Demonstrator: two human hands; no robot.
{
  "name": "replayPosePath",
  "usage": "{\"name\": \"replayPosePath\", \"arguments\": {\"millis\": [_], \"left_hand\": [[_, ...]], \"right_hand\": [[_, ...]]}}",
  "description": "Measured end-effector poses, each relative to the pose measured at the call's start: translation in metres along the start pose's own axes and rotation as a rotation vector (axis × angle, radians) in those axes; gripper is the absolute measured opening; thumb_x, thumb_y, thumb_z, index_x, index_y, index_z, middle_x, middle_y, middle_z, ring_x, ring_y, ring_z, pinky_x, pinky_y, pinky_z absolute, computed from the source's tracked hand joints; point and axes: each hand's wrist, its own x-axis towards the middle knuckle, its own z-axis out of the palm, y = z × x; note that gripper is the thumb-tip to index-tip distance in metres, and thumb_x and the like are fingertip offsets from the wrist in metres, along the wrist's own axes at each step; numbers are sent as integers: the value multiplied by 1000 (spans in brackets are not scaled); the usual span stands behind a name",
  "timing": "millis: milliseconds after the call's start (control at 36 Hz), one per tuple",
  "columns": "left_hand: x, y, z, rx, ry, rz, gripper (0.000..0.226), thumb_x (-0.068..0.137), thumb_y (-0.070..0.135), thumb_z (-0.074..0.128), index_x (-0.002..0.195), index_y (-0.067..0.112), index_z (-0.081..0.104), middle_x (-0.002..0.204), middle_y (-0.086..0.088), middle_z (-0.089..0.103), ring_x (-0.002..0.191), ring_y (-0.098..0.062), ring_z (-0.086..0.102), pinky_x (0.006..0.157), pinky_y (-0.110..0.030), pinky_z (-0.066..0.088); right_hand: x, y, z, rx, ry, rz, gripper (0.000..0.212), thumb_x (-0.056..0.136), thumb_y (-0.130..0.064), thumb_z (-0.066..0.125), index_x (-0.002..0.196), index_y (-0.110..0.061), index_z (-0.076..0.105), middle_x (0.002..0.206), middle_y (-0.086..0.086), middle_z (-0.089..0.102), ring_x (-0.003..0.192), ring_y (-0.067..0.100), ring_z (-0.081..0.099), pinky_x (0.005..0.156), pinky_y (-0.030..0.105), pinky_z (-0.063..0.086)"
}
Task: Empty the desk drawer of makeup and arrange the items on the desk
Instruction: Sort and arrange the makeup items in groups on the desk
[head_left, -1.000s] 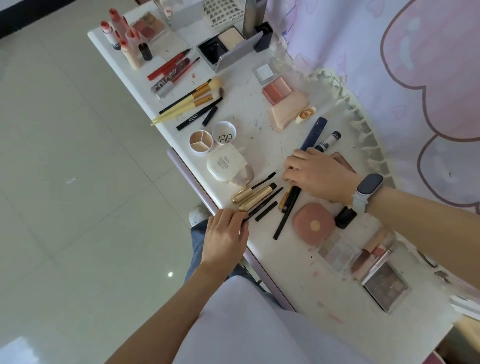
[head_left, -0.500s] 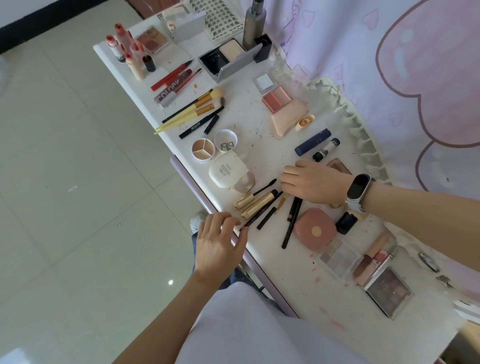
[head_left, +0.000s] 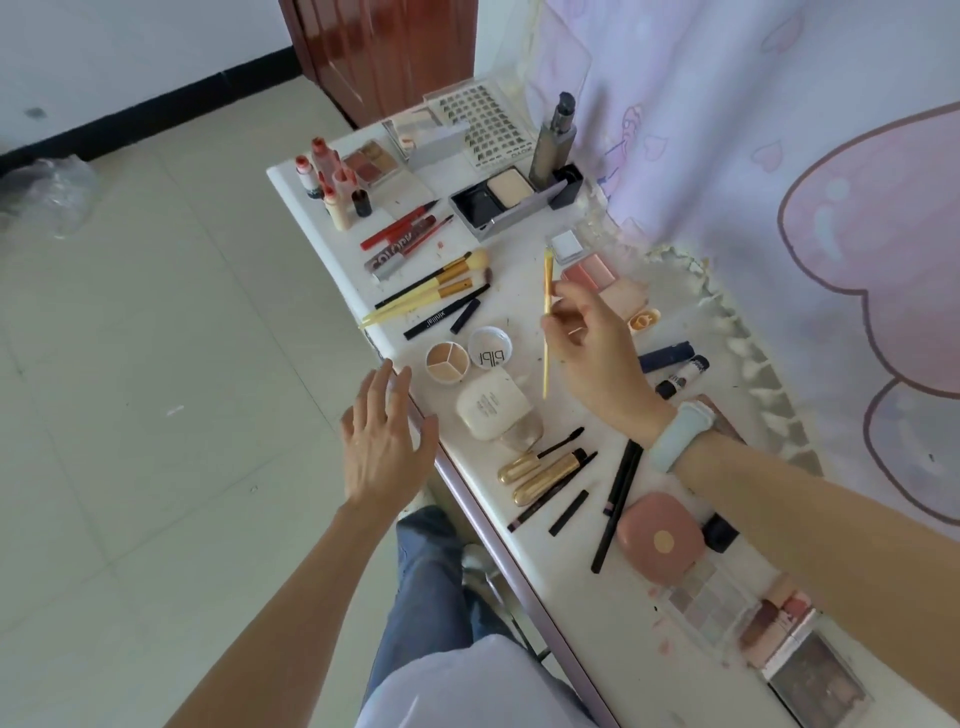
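Pencil (head_left: 546, 322), thin and yellow, had risen off the desk (head_left: 587, 597) into the right hand (head_left: 597, 353)'s pinch, above the cream compact (head_left: 491, 405); likely heading for regrouping. Left hand (head_left: 384, 441) had lifted, fingers spread, holding nothing, left of that compact.

On the desk (head_left: 587, 613) the round pot (head_left: 448, 362) lies just left of the lid (head_left: 490, 347), with the compact (head_left: 492, 404) near them on the person's side. Brushes (head_left: 426, 291) lie farther back along the left edge, bottles (head_left: 332, 182) at the far left corner. The right hand (head_left: 597, 353) is raised above the middle, pinching a thin stick (head_left: 546, 322); the left hand (head_left: 384, 447) hangs off the left edge.
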Motion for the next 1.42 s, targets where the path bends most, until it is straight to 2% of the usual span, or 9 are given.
{"name": "replayPosePath", "arguments": {"millis": [111,194,417,833,917,1028,1111,1250,1417], "left_hand": [[9,-8,5,25,-128,-10,75,84,56,21,147,14,24,157,-4,15,144,-23,11,112,-46,21],[9,-13,7,18,-150,-5,76,85,59,18,149,17,19,157,2,11,145,-17,7,115,-43,18],[12,-17,5,-8,-168,7,75,85,61,23,148,19,23,157,3,13,145,-15,10,115,-41,20],[11,-17,5,-28,-170,7,75,84,62,24,147,21,22,157,5,12,144,-16,10,112,-31,12],[11,-16,4,-37,-166,8,75,84,62,24,147,21,23,157,5,13,144,-16,10,110,-30,10],[11,-15,3,-41,-165,3,76,84,61,24,147,19,24,157,5,13,144,-16,10,112,-33,16],[12,-15,2,-25,-182,1,78,82,63,20,148,20,21,157,7,10,144,-13,7,114,-35,16],[12,-17,3,-9,-186,8,79,82,65,18,148,21,20,157,8,8,144,-12,5,113,-30,10],[11,-17,4,-20,-185,-2,78,83,64,19,148,21,19,157,9,8,143,-12,4,113,-32,12]], "right_hand": [[34,-30,34,629,13,590,7,87,2,53,84,1,59,71,12,58,64,19,56,69,22,51],[54,-38,53,928,50,851,12,88,4,55,76,0,56,73,13,60,66,20,61,71,26,56],[88,-33,86,890,99,989,4,88,1,56,84,3,57,73,16,59,63,22,60,37,18,47],[93,-20,92,722,78,1016,12,91,-16,55,85,-6,57,85,10,64,49,12,60,30,11,29],[89,-17,90,418,-8,870,17,91,-21,51,88,-7,60,75,6,67,42,11,54,35,16,35],[76,1,94,-362,-71,-13,15,90,-14,51,97,-10,64,96,4,65,87,21,59,65,35,51],[79,13,94,-685,-73,-470,17,75,-2,67,89,-11,69,86,6,63,86,27,58,65,32,48],[95,15,96,-904,-108,-647,20,58,-2,76,71,-16,69,74,0,61,75,24,55,61,32,44],[101,13,101,-949,-176,-627,16,61,-8,79,66,-17,67,69,-2,59,72,21,54,55,29,42]]}}
